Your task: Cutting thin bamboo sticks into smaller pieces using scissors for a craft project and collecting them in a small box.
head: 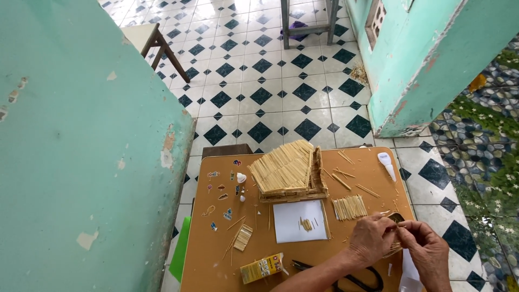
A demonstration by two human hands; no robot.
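Centrally on the small brown wooden table point(216, 254) sits a pale straw-stick model roof point(286, 172), with a white paper sheet point(294, 221) just before it holding a few short sticks. Right of that sheet, both hands meet over a small bundle of thin sticks point(394, 250): left hand point(370, 239) and right hand point(427, 250) pinch it between closed fingertips, its long axis running between them.

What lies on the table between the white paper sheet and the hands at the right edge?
In the head view, a loose row of thin sticks lies between the white paper sheet and the left hand; the right hand sits beyond.
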